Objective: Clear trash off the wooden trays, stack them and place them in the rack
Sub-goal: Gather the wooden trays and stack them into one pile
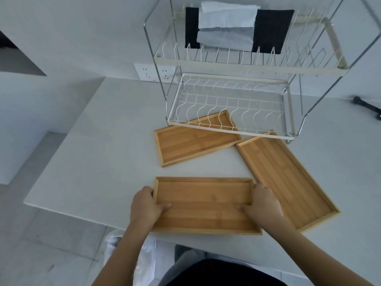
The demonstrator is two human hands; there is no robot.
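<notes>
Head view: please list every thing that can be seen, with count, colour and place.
trays: three, light brown wood, no trash on them; one at the near table edge held by both hands, one behind it partly under the rack, one to the right, slanted
rack: one, white and chrome wire, two tiers, back of table
cloths: dark and pale, hung on the rack's top tier
socket: one, white, on the wall left of the rack
table: one, white
bag: one, white plastic, on the floor below the table edge
dark object: one, far right, cannot tell what
left hand: grips the near tray's left end
right hand: grips its right end
</notes>
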